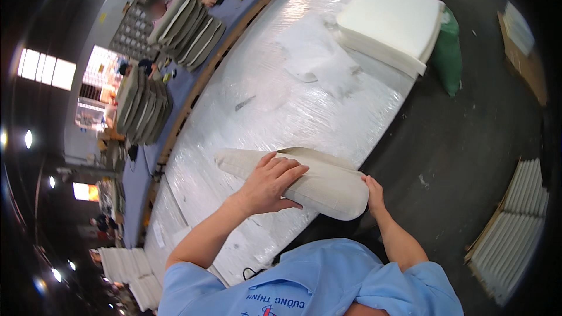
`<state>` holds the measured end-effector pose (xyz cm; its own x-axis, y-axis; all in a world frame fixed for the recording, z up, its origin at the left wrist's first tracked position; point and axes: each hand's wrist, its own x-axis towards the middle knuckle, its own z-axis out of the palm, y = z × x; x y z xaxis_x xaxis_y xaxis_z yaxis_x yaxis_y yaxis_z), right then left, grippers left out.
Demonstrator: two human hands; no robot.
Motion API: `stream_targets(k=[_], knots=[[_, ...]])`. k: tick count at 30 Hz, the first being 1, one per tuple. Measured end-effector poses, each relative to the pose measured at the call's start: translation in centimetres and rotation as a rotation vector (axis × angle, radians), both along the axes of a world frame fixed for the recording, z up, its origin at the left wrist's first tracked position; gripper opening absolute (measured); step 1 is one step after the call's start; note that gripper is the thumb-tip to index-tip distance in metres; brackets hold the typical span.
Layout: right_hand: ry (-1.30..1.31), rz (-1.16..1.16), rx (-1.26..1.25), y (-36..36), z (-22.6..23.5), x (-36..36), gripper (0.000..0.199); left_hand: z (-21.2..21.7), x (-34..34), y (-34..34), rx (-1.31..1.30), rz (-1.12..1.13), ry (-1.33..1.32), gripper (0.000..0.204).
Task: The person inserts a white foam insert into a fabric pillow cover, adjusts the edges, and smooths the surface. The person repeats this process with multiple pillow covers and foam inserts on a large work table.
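A beige fabric-covered cushion (332, 184) stands tilted on its edge at the near right edge of a table wrapped in shiny plastic film (222, 134). My left hand (270, 182) grips its near side, fingers bent over the top and thumb lower down. At the cushion's right end, my right hand (374, 193) holds the edge, its fingers partly hidden behind the fabric. A fold or opening in the cover shows along the upper side. What fills the far side cannot be seen.
White foam pads (391, 20) are stacked at the table's far right, beside a green sack (448, 52). White wadding (319, 52) lies near them. Across a blue-topped table (155, 152) stand stacked grey-beige cushions (142, 105), with people beyond. Ribbed white sheets (512, 228) lie on the right floor.
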<state>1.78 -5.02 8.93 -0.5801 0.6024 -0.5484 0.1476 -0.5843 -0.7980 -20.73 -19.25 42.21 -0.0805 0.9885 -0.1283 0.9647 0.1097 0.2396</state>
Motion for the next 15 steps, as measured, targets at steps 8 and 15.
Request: stream_targets(k=[8, 15], knots=[[0.041, 0.254, 0.141, 5.2, 4.8, 0.5, 0.041, -2.7, -10.3, -5.4, 0.335, 0.514, 0.142, 0.027], [-0.040, 0.201, -0.280, 5.1, 5.9, -2.5, 0.057, -5.5, -13.8, -5.0, 0.767, 1.044, -0.488, 0.028]])
